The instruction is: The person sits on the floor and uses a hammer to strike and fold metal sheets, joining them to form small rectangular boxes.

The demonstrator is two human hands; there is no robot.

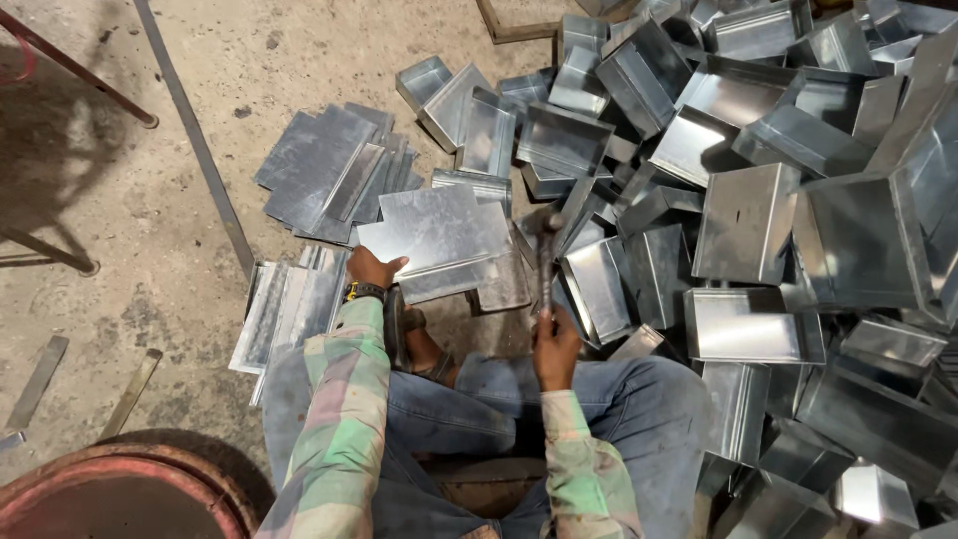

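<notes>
Left hand (373, 268) gripped near edge of flat metal sheet (437, 232), fingers curled onto it. Right hand (555, 346) closed around handle of hammer (546, 262), head raised just right of sheet. Sheet lay on concrete floor (150, 190) before person's knees. Stack of flat blanks (324, 170) left of sheet; heap of folded metal trays (758, 180) right of sheet.
</notes>
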